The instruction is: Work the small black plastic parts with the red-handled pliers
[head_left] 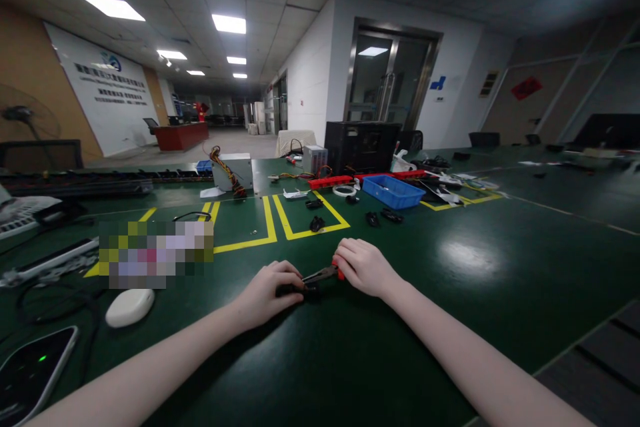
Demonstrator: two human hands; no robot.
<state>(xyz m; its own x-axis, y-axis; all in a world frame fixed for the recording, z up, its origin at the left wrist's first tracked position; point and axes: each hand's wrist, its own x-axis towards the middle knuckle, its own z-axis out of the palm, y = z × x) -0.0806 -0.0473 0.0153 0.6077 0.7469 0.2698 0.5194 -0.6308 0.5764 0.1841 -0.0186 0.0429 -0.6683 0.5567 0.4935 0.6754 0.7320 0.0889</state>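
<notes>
My right hand (366,268) is closed around the red handles of a pair of pliers (321,274), whose metal jaws point left. Pinched between the thumb and fingers of my left hand (270,290) is a small black part (311,289), too dark to name more exactly. The jaws' tips reach this part beside my left fingertips; I cannot tell whether they grip it. Both hands are low over the green tabletop (320,360).
Beyond my hands lie small black pieces (317,223) and a blue plastic bin (395,193). Farther back stand a black computer case (363,148) and a power supply with bundled wires (235,173). At left are a white rounded object (130,307) and a phone-like device (37,373).
</notes>
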